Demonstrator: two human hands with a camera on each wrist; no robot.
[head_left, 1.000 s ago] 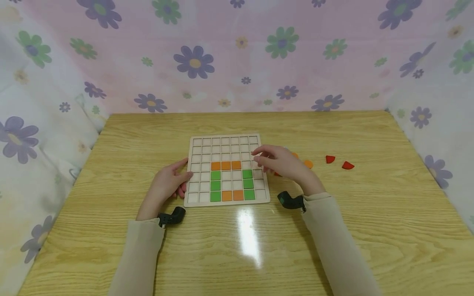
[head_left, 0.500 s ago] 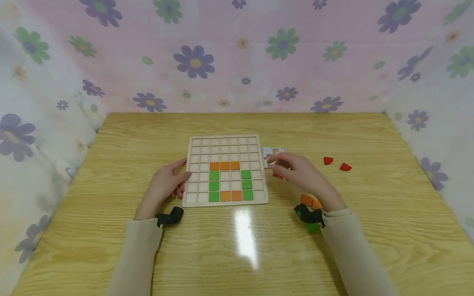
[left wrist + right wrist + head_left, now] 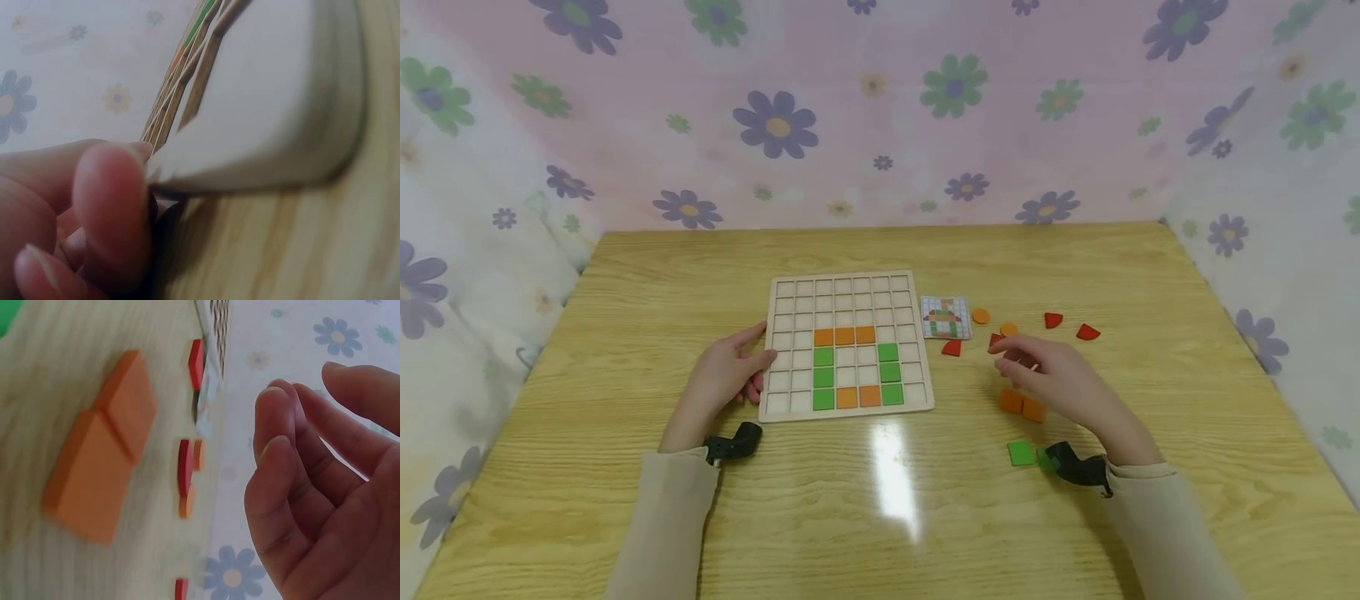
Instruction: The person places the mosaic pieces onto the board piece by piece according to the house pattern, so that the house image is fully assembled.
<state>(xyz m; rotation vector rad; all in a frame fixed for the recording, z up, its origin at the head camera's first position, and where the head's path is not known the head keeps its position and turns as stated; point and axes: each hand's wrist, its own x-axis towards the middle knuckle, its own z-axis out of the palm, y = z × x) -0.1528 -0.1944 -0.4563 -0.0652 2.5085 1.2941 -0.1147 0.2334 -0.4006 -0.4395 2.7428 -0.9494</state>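
Note:
A wooden grid board (image 3: 790, 404) lies on the table, with green square tiles (image 3: 823, 377) and orange square tiles (image 3: 845, 336) set in some cells. My left hand (image 3: 726, 367) holds the board by its left edge, thumb at the rim; the left wrist view shows the thumb (image 3: 112, 206) close by the board's corner. Over the loose pieces at right hovers my right hand (image 3: 1056, 371), its fingers loosely bent and nothing between them. Below it lie two orange square tiles (image 3: 90, 469), side by side. A green square tile (image 3: 1021, 453) lies nearer me, with another partly behind the wrist camera.
Beside the board's right edge lies a small pattern card (image 3: 946, 317). Around it are red quarter-circle pieces (image 3: 952, 347) and orange round pieces (image 3: 981, 316). A flowered cloth (image 3: 880, 125) hangs behind the table (image 3: 820, 508).
My right hand has moved right and toward me, away from the board, uncovering the pattern card and several loose pieces. The left hand stays at the board's edge. The head view has shifted slightly.

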